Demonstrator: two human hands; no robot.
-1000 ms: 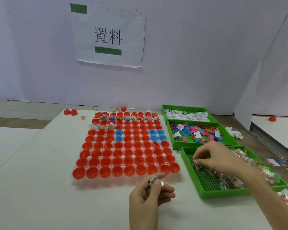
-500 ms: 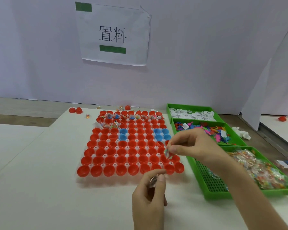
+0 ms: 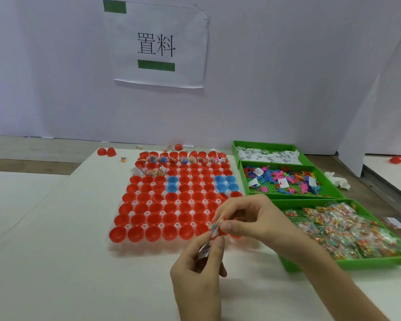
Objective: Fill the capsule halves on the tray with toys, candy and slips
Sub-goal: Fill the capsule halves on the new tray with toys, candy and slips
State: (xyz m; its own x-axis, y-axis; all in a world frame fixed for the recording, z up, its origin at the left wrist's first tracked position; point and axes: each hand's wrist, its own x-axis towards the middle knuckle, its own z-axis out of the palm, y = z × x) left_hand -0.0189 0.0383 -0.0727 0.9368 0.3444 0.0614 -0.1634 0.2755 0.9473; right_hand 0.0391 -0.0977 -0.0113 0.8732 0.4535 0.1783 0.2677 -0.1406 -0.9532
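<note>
From the head view, the tray of capsule halves (image 3: 176, 205) sits on the table (image 3: 56, 262) with only its far row and a few cups behind the left end filled; the many red and blue cups nearer us look empty, so most of the job remains. The right hand (image 3: 252, 218) pinches a small candy packet (image 3: 214, 228) and the left hand (image 3: 199, 262) pinches a slip (image 3: 205, 247), both over the tray's near right corner. The hands hide that corner, and I cannot make out the far cups' exact contents.
</note>
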